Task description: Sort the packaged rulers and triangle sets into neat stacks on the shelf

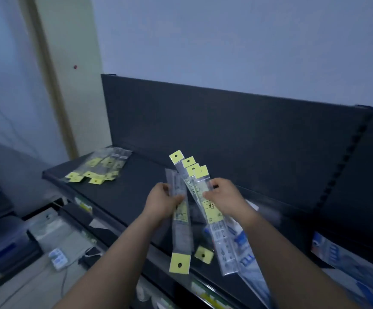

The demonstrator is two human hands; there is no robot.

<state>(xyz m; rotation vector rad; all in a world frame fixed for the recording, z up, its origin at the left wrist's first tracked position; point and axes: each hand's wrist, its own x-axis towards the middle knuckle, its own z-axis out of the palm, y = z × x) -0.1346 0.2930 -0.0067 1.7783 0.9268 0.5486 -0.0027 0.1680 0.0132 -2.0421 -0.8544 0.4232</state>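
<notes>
My left hand (pixel 162 200) grips one packaged ruler (pixel 181 230) in a clear sleeve, its yellow hang tab pointing down toward me. My right hand (pixel 222 198) is closed on a fanned bunch of several packaged rulers (pixel 200 188), their yellow tabs pointing up and away. Both hands hover above the dark shelf (pixel 127 192). A loose pile of ruler packs (pixel 98 169) lies at the shelf's far left corner. Another yellow-tabbed ruler pack (pixel 204 254) lies on the shelf under my hands. Blue-printed triangle set packs (pixel 245 241) lie beneath my right forearm.
The shelf's dark back panel (pixel 225 130) rises behind my hands. More blue-and-white packs (pixel 337 253) lie on the adjoining shelf at right. Lower shelves with goods (pixel 81 230) and a floor power strip (pixel 57 258) are at lower left.
</notes>
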